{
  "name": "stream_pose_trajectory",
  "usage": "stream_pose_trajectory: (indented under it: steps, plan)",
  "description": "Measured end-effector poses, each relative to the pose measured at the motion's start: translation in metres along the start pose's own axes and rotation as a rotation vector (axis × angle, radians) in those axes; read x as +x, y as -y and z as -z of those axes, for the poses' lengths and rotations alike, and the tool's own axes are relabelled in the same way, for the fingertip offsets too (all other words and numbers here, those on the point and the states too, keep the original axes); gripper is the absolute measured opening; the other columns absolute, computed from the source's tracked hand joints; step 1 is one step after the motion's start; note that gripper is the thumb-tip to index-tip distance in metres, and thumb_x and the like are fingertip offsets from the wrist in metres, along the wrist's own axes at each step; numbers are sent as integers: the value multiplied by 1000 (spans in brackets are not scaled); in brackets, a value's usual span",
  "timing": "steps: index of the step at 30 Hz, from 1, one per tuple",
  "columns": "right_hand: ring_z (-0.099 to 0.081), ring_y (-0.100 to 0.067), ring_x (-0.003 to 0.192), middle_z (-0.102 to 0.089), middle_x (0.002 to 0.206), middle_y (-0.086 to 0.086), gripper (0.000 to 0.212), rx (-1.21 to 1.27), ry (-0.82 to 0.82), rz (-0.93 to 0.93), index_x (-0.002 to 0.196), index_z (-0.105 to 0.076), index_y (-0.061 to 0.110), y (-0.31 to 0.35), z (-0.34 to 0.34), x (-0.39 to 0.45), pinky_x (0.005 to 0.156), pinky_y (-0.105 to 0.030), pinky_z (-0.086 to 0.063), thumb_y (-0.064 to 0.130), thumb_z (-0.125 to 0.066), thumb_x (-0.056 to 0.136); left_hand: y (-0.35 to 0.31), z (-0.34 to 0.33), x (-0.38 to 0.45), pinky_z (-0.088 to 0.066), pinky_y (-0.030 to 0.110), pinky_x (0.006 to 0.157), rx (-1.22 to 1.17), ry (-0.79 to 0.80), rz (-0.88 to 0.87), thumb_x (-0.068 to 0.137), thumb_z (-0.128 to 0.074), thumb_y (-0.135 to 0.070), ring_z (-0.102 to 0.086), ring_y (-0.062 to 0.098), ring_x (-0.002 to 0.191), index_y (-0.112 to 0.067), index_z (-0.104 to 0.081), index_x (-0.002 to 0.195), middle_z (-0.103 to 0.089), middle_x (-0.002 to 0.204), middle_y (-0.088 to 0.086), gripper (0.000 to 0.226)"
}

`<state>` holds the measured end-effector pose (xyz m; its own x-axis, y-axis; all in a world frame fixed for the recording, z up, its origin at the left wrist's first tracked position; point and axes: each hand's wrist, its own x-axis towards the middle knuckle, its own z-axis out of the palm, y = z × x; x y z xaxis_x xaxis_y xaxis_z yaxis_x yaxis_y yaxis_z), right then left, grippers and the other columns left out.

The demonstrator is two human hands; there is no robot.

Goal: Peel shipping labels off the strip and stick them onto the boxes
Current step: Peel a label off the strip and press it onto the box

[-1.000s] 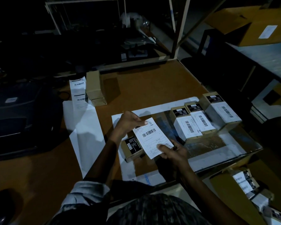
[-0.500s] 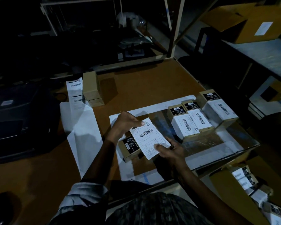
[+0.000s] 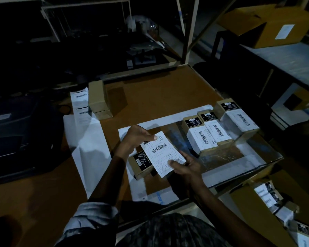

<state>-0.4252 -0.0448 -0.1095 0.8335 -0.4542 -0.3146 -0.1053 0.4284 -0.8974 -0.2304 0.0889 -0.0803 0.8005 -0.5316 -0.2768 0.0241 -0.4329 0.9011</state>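
A white shipping label (image 3: pixel 161 153) with a barcode is held over a small brown box (image 3: pixel 141 164) that lies on the table in front of me. My left hand (image 3: pixel 137 138) pinches the label's top corner. My right hand (image 3: pixel 185 165) pinches its lower edge. The label covers most of the box's top; only the end with a black sticker shows. Whether the label touches the box I cannot tell. Three labelled boxes (image 3: pixel 219 129) stand in a row to the right. The label strip (image 3: pixel 80 102) hangs at the far left of the table.
A dark printer (image 3: pixel 16 136) sits at the left edge. Plain brown boxes (image 3: pixel 98 98) stand beside the strip. White backing sheets (image 3: pixel 86 145) lie on the wooden table (image 3: pixel 159 91). A carton with more boxes (image 3: pixel 275 202) sits below right. A large carton (image 3: pixel 268 20) rests on a far bench.
The view has shifted a little. Both hands keep their grip on the label over the box, with almost no movement.
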Motion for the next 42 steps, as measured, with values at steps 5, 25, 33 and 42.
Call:
stream_pose_trajectory:
  steps: [5, 25, 33, 42]
  plan:
    - [-71, -36, 101, -75, 108, -17, 42, -28, -14, -5, 121, -65, -1, -7, 2, 5, 87, -47, -59, -9, -74, 81, 0, -2, 0, -52, 19, 61, 22, -18, -14, 76, -86, -18, -75, 19, 75, 2, -79, 85, -77, 82, 9, 22]
    - [-74, -9, 71, -77, 82, 5, 42, -32, -51, 15, 118, -64, 5, -7, -1, 4, 59, -21, -57, -16, -70, 82, 5, -1, 7, -58, 39, 81, 85, -19, -25, 73, -88, -16, -75, 27, 80, 2, -78, 81, -77, 81, 11, 22]
    - [-75, -14, 80, -74, 106, -15, 45, -58, -63, 16, 126, -63, -1, -7, -1, 3, 65, -24, -59, -12, -71, 83, 7, -2, 6, -59, 44, 85, 95, -26, -36, 73, -88, -18, -76, 24, 78, -3, -80, 80, -77, 81, 9, 19]
    - [-75, -14, 77, -75, 98, -11, 43, -19, -73, -7, 123, -63, -4, -5, -4, 0, 62, -24, -59, -16, -69, 83, 4, -3, -2, -58, 37, 80, 79, -31, -21, 72, -89, -17, -76, 24, 80, -1, -80, 83, -77, 82, 9, 21]
